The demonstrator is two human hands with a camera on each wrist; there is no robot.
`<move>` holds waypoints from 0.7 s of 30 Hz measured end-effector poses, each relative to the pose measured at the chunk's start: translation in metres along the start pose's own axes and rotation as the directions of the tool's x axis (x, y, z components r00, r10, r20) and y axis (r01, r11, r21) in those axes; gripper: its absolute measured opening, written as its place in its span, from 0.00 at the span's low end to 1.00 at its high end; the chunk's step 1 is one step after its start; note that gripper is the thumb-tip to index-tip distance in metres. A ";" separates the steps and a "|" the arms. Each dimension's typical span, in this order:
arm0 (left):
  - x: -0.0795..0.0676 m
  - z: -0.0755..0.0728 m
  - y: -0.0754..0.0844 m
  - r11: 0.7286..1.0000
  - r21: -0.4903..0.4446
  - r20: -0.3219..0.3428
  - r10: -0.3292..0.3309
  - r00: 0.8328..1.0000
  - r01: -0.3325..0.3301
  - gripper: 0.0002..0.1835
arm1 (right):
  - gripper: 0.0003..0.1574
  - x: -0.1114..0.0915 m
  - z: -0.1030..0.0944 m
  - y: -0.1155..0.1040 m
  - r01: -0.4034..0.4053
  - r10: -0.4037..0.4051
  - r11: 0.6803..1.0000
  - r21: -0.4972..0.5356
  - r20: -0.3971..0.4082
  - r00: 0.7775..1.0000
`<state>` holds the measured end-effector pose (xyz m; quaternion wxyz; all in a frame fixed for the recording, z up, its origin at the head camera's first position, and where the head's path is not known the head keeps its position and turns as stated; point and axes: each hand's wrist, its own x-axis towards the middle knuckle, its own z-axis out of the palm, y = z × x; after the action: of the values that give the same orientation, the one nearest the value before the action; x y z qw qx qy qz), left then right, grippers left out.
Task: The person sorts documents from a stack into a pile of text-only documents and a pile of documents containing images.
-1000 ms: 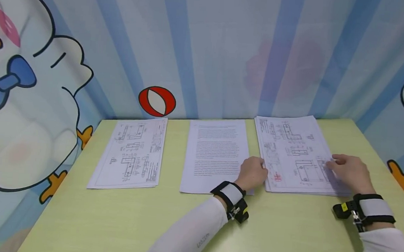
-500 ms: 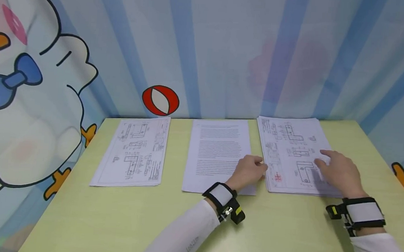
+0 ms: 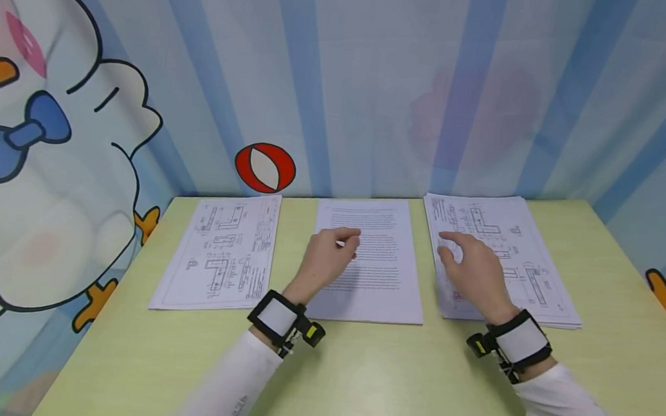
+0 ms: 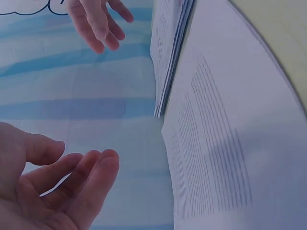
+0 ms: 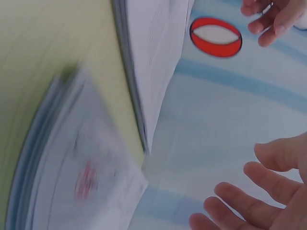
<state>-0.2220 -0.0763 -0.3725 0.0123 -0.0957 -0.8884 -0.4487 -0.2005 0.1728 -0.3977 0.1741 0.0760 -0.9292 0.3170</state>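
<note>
My left hand hovers over the middle stack of text pages, fingers loosely bent. In the left wrist view, nothing lies between its thumb and fingertips, and the text pages are off to the side. My right hand is held above the right stack of technical drawings, with fingers spread and holding nothing. The right wrist view shows that stack's red mark, blurred, on the drawings. A further stack of drawings lies to the left of the text pages.
The three paper stacks lie side by side on a pale yellow-green table, near its back edge. Behind it hangs a blue striped curtain printed with a red and white ball and cartoon birds.
My left hand has left the gap between the middle and right stacks and moved left. My right hand has shifted left across the right stack. The stacks have stayed in place.
</note>
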 end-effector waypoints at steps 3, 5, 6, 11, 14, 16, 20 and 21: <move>-0.001 -0.024 -0.015 0.998 0.069 -0.073 0.009 0.997 -0.004 0.17 | 0.21 0.001 0.014 -0.017 0.017 -0.017 0.999 0.038 0.009 1.000; -0.003 -0.040 -0.026 0.995 0.097 -0.103 0.003 0.995 0.007 0.17 | 0.21 0.001 0.025 -0.029 0.031 -0.032 0.998 0.063 0.017 0.999; -0.004 -0.048 -0.033 0.994 0.111 -0.116 -0.001 0.993 0.014 0.17 | 0.21 0.002 0.031 -0.035 0.037 -0.038 0.996 0.077 0.020 0.999; -0.009 -0.088 -0.067 0.972 0.226 -0.160 -0.026 0.987 0.062 0.18 | 0.20 0.005 0.063 -0.064 0.048 -0.057 0.983 0.179 0.043 0.997; -0.013 -0.110 -0.088 0.948 0.300 -0.188 -0.051 0.981 0.107 0.20 | 0.20 0.008 0.082 -0.084 0.050 -0.074 0.960 0.277 0.076 0.994; -0.016 -0.124 -0.101 0.930 0.340 -0.195 -0.074 0.978 0.138 0.21 | 0.21 0.010 0.094 -0.097 0.035 -0.080 0.938 0.345 0.117 0.990; -0.024 -0.148 -0.127 0.889 0.412 -0.183 -0.133 0.974 0.199 0.23 | 0.23 0.013 0.116 -0.121 -0.017 -0.090 0.899 0.439 0.222 0.971; -0.026 -0.154 -0.133 0.879 0.425 -0.182 -0.152 0.971 0.217 0.23 | 0.24 0.014 0.121 -0.126 -0.032 -0.091 0.893 0.449 0.251 0.964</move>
<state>-0.2304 -0.2807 -0.3894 0.0542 0.0274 -0.9688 -0.2401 -0.2151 -0.0011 -0.4109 0.0307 0.1700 -0.8445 0.5070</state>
